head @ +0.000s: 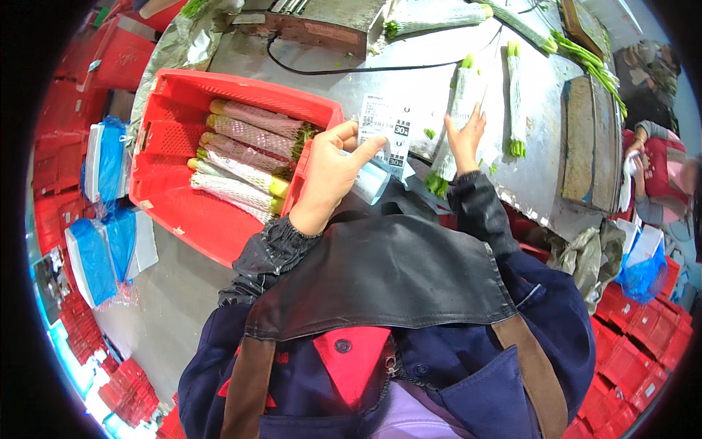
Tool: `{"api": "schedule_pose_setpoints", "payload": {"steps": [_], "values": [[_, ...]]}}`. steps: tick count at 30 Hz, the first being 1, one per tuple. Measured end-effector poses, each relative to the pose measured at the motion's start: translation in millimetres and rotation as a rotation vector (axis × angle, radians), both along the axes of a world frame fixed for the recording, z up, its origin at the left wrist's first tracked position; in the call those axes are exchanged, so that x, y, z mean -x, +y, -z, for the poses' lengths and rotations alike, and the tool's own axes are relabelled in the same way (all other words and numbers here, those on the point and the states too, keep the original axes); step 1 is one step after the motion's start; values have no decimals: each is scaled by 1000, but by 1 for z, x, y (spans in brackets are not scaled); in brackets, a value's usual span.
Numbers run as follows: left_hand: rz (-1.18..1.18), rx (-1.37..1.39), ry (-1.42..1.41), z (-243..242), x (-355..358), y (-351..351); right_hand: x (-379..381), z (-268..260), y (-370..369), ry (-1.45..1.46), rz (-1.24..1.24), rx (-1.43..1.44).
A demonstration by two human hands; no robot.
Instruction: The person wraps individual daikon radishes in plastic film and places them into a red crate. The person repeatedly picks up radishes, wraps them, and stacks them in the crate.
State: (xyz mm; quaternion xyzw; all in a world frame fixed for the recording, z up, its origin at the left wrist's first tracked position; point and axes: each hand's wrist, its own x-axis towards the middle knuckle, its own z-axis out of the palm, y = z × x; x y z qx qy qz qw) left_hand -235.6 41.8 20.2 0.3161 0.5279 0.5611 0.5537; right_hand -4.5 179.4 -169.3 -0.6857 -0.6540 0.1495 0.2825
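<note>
My left hand (329, 174) grips a strip of printed white labels (382, 118) between thumb and fingers. Its pale blue backing (371, 184) curls below the hand. On the metal table, my right hand (466, 138) lies over a bundle of green-stemmed vegetables (443, 158) in white foam netting, its thumb and fingers spread. Whether the palm touches the netting cannot be told. To the right of that hand lies a slimmer netted bundle (515, 99). Left of my left hand, a red plastic crate (164, 118) holds several netted bundles (251, 135) lying side by side.
A black cable (340, 71) crosses the metal table (236, 57). More netted bundles (439, 21) lie at the far side, near loose green stems (589, 63). A person in a red apron (658, 167) is at the right. Red crates (630, 329) stand stacked on both sides.
</note>
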Motion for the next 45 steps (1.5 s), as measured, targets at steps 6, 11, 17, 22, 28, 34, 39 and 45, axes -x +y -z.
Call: {"api": "schedule_pose_setpoints", "payload": {"steps": [6,11,17,22,28,34,39,45], "values": [[187,-29,246,30,-8,6,48,-185,-86,1002,-415,359],[426,-85,296,34,-13,-2,-12,-138,-21,963,7,69],[687,-42,111,7,-14,-10,-78,43,17,1,113,468],[573,-20,150,10,-17,-23,-48,48,8,-121,251,204],[438,-58,258,26,-29,-38,-36,86,33,-270,-7,54],[257,-13,92,10,-14,-69,-70,61,44,112,-32,271],[173,-148,-6,-6,21,-109,-26,-16,7,437,-299,264],[161,-382,89,-20,81,-154,175,-159,-41,591,-972,498]]}}
